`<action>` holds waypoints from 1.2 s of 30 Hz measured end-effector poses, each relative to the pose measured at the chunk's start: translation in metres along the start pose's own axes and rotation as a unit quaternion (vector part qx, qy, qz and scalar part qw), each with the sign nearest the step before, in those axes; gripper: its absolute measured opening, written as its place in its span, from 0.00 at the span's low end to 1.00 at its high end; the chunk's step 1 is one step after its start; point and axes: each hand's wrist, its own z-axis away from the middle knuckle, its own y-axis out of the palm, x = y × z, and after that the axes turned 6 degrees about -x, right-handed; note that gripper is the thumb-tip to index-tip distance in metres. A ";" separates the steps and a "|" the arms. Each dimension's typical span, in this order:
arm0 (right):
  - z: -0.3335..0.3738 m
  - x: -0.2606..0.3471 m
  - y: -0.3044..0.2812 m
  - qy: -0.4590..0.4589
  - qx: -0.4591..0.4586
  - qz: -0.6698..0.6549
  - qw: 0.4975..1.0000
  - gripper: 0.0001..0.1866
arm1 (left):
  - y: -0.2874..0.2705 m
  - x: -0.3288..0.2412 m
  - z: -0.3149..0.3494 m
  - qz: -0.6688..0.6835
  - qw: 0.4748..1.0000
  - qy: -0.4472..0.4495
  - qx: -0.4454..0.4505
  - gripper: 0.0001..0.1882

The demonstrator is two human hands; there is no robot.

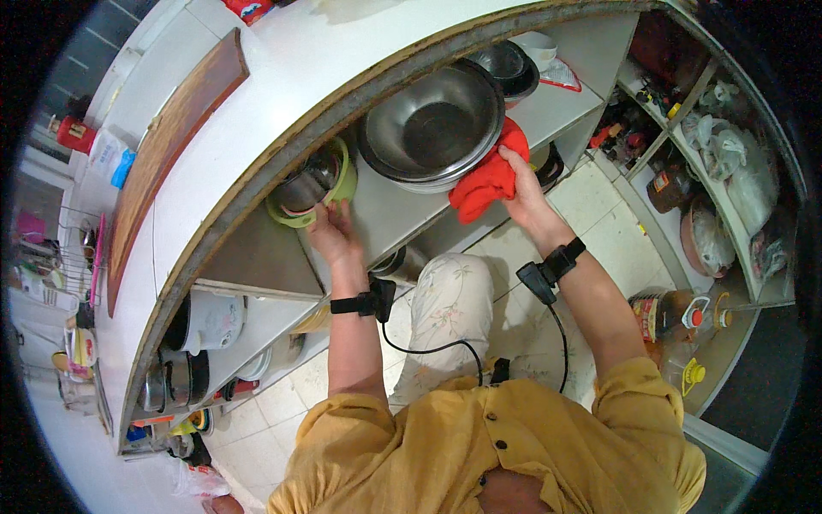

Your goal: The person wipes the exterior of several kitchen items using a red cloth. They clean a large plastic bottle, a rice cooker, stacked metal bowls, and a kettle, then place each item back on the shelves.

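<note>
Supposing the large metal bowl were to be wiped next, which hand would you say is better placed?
Probably the right hand: it holds the red cloth close by the large metal bowl. The left hand is at the green basin, without a visible cloth.

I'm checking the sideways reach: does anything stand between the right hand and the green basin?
Yes: the stacked metal bowls stand on the shelf between the right hand, which holds the red cloth, and the green basin at the left hand.
</note>
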 end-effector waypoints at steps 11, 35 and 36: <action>-0.012 -0.016 0.010 -0.008 0.019 0.008 1.000 0.19 | 0.009 0.014 -0.006 0.013 0.999 -0.008 0.029 0.06; -0.024 0.023 -0.044 -0.371 -0.111 0.761 0.520 0.25 | 0.064 0.012 0.047 -0.244 0.914 -0.257 0.196 0.50; -0.025 0.035 -0.043 -0.346 -0.136 0.762 0.530 0.24 | 0.066 0.013 0.046 -0.234 0.915 -0.258 0.201 0.50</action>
